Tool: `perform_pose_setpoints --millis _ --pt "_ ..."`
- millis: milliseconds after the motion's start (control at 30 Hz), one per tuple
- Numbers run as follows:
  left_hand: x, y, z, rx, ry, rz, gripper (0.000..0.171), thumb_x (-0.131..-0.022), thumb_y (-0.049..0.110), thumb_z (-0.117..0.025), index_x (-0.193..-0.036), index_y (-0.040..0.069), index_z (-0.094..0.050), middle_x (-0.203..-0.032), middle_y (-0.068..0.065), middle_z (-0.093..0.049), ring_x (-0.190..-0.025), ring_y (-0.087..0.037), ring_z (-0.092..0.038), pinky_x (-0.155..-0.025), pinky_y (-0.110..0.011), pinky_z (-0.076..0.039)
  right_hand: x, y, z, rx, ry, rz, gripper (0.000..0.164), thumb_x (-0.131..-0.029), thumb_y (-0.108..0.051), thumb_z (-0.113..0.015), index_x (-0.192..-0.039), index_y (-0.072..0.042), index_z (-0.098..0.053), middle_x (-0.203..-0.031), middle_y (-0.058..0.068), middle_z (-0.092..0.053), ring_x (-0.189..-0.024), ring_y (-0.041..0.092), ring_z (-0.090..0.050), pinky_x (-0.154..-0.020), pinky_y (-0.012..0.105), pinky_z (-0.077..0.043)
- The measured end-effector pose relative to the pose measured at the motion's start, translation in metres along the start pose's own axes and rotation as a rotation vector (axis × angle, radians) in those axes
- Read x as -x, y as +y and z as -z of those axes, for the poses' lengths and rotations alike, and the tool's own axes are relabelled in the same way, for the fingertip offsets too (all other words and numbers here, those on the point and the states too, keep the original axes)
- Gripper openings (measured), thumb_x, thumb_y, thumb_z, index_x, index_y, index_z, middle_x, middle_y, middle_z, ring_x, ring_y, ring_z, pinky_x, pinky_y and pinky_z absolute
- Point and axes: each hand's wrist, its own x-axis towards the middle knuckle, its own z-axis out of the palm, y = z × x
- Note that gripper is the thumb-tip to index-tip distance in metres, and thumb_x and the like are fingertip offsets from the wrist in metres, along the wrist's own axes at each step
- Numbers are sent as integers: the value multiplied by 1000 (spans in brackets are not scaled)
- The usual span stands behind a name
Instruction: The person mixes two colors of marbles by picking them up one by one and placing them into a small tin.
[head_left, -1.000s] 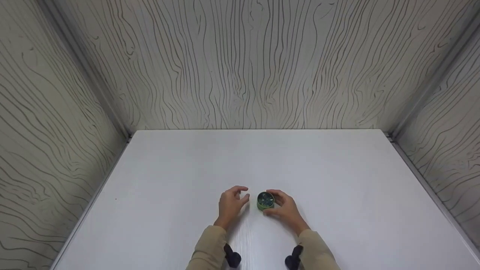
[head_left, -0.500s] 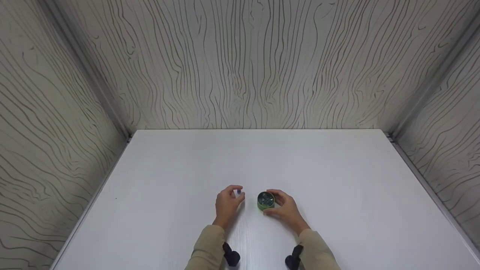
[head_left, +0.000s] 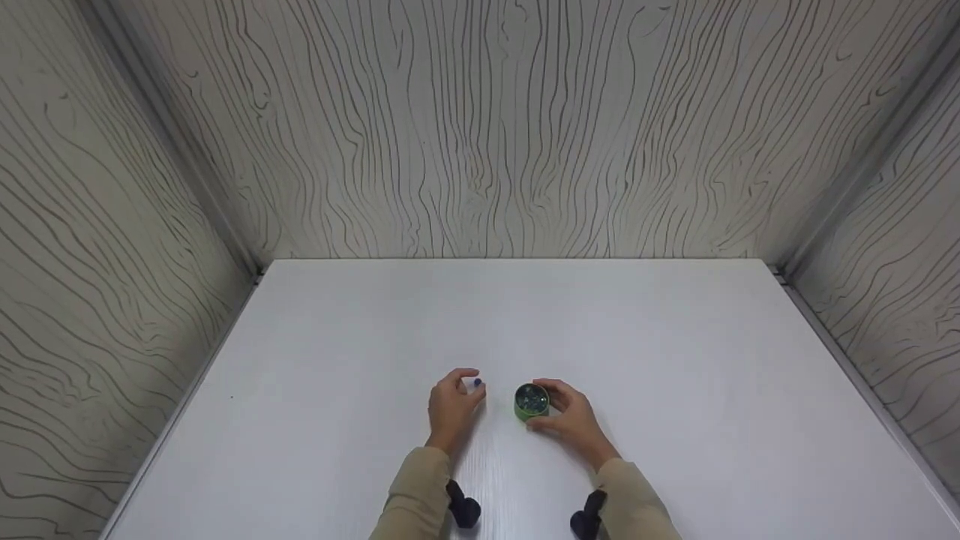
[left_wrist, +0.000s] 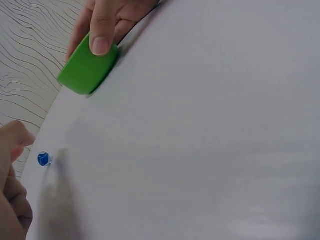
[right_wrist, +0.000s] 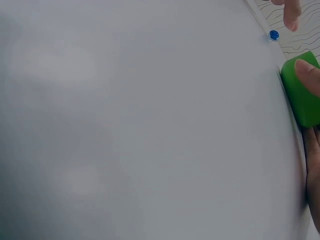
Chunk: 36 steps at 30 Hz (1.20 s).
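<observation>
A small glass marble (head_left: 478, 382) with a blue swirl lies on the white table. Around it, the thumb and index finger of my left hand (head_left: 449, 409) are spread, with a gap to the marble in the left wrist view. To the right, a round green cup (left_wrist: 82, 72) stands on the table, its opening facing up. My right hand (head_left: 574, 420) grips the cup's side, thumb at the front and fingers behind. Several dark, shiny glassy pieces show inside the cup from above. The remaining left fingers are curled toward the palm.
The white tabletop (head_left: 360, 322) reaches back to a wall (head_left: 480, 150) with a wood-grain pattern, and similar panels rise at both sides. Black wrist mounts (head_left: 465, 511) sit by the tan sleeves (head_left: 415, 491). A tiny dark speck (head_left: 232, 397) marks the table at left.
My left hand has drawn slightly left and away from the cup. The blue marble has come into view between its thumb and index finger. My right hand and the cup stay put.
</observation>
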Motion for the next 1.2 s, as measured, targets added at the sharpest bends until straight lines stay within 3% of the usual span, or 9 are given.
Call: perform_pose_setpoints --millis 300,733,833,933,1067,1200 --pt "0 -7 -4 -36 14 87 22 -78 15 -73 -100 12 -73 -54 9 -35 -48 -6 -30 -47 -19 -25 -1 3 1 -39 -10 8 70 -67 -11 -85 -129 1 -53 -137 21 -55 -134 36 -48 -110 34 -39" --pt "-2 -5 -5 -110 23 141 25 -75 21 -77 -99 14 -73 -62 4 -47 -58 -11 -39 -56 -24 -31 -2 4 2 -15 -9 23 70 -68 -13 -85 -129 -1 -54 -136 20 -56 -133 36 -49 -109 37 -40" --pt "-1 -4 -5 -106 31 130 24 -75 21 -77 -98 14 -73 -69 1 -59 -62 -11 -44 -60 -26 -36 -2 5 2 -3 -11 22 69 -68 -14 -85 -129 -1 -54 -137 20 -55 -133 37 -49 -109 38 -40" --pt "0 -4 -6 -98 33 137 23 -75 21 -77 -97 15 -73 -87 -3 -72 -72 -13 -55 -69 -31 -46 -2 6 3 -1 -13 22 69 -68 -15 -85 -129 -2 -54 -137 20 -55 -134 37 -48 -109 38 -39" --pt "1 -3 -7 -105 28 151 24 -75 23 -77 -98 16 -73 -103 -4 -74 -87 -16 -64 -81 -38 -51 -2 7 3 -14 -16 19 70 -68 -14 -85 -129 -2 -54 -138 20 -54 -135 37 -47 -110 38 -38" --pt "1 -4 -7 -117 27 144 25 -75 24 -77 -98 15 -73 -101 -5 -75 -84 -18 -66 -78 -37 -51 -2 7 2 -13 -8 19 70 -68 -13 -85 -129 -1 -54 -137 21 -55 -134 38 -48 -110 39 -38"
